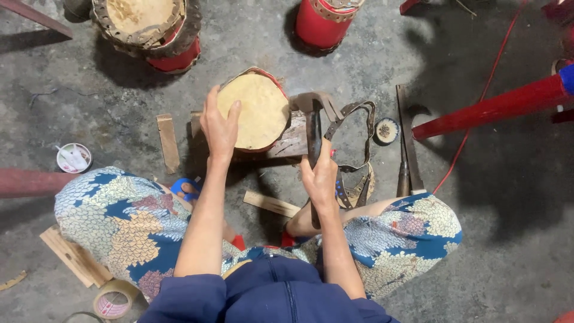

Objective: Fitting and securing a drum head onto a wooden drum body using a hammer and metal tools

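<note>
A small red drum [257, 110] with a pale skin head is set on a wooden block [293, 142] at the centre of the frame. Its left rim is steadied by the left hand [219, 127], fingers spread flat. Just right of it, a hammer [314, 128] is gripped by the handle in the closed right hand [320, 178]. A leather strap [354, 143] lies beside the hammer.

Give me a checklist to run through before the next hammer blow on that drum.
1. Right hand grips hammer handle: ok.
2. Left hand steadies drum at its rim: ok.
3. Drum rests on wood block: ok.
4. Left fingers apart from hammer head: ok.
5. Strap loose beside the hammer: not ok.
6. Skin seated evenly all round: cannot tell.
</note>
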